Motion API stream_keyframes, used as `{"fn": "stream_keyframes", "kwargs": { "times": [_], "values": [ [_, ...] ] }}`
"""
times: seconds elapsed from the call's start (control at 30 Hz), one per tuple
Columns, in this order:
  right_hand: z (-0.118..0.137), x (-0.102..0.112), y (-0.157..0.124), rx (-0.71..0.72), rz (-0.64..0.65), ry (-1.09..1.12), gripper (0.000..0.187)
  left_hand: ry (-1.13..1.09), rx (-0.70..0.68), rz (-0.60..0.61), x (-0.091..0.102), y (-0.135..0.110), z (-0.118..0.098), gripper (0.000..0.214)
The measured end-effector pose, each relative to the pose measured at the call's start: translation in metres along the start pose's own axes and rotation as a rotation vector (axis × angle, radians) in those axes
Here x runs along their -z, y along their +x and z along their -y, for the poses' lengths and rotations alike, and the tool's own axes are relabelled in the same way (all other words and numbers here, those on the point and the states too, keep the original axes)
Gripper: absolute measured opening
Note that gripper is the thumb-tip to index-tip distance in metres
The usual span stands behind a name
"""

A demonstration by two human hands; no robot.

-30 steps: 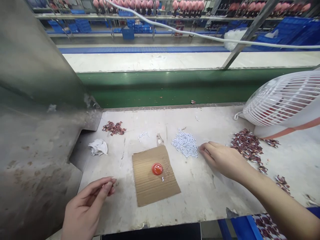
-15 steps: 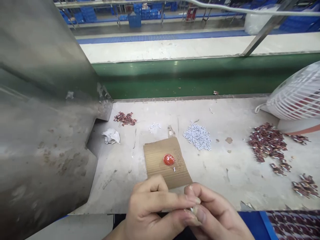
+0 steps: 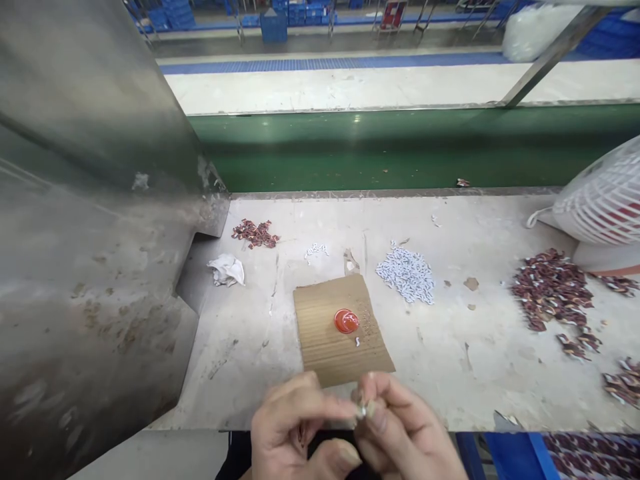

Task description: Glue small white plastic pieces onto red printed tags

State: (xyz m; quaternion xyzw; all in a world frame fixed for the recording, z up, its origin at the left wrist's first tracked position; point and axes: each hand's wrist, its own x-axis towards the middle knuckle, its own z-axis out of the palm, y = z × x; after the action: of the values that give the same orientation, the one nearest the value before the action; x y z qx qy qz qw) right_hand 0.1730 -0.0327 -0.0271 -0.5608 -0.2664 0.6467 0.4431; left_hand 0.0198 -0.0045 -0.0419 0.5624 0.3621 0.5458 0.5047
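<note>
Low in the view, above the front edge of the bench, my right hand (image 3: 405,427) pinches a tiny whitish piece (image 3: 363,409) between thumb and fingers; its kind is too small and blurred to tell. The index finger of my left hand (image 3: 287,423) reaches to that piece, while the left thumb stands apart below. Just beyond both hands lies a cardboard sheet (image 3: 323,333) with a glossy red disc or shallow puddle (image 3: 347,321) on it. Beside the red spot is one small white curved piece (image 3: 357,342). Farther right, a heap of similar white pieces (image 3: 407,273) sits on the bench.
Brown-and-white small parts (image 3: 553,290) are piled at right, near a white fan-like cage (image 3: 605,200). Another brown pile (image 3: 255,233) and crumpled tissue (image 3: 227,270) lie left, beside a metal housing (image 3: 100,233). A blue tray (image 3: 515,457) is below the bench at right.
My left thumb has parted from the tiny piece and dropped lower, leaving the index finger at it. Both hands sit slightly farther left in the view, and the camera has shifted a little.
</note>
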Motion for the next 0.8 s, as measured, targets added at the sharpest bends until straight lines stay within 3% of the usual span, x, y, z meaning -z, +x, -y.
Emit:
{"fn": "stream_keyframes", "kwargs": {
  "times": [0.2,0.37,0.43,0.53,0.63,0.8],
  "values": [
    [0.010,0.043,0.049,0.229,-0.133,-0.367,0.034,0.223,0.440,-0.128,0.048,-0.015,0.002,0.025],
    [0.011,0.045,0.063,0.250,-0.096,-0.579,0.032,0.397,0.577,-0.079,0.077,-0.018,0.001,0.018],
    [0.010,0.043,0.063,0.257,-0.097,-0.626,0.030,0.409,0.560,-0.116,0.079,-0.016,0.002,0.012],
    [0.009,0.043,0.062,0.272,-0.117,-0.667,0.028,0.449,0.423,-0.167,0.078,-0.006,0.001,0.007],
    [0.011,0.043,0.057,0.284,-0.142,-0.662,0.029,0.481,0.337,-0.172,0.076,0.004,-0.002,0.012],
    [0.019,0.039,0.036,0.247,-0.162,-0.524,0.034,0.313,0.414,-0.177,0.068,0.004,-0.009,0.027]
  ]
}}
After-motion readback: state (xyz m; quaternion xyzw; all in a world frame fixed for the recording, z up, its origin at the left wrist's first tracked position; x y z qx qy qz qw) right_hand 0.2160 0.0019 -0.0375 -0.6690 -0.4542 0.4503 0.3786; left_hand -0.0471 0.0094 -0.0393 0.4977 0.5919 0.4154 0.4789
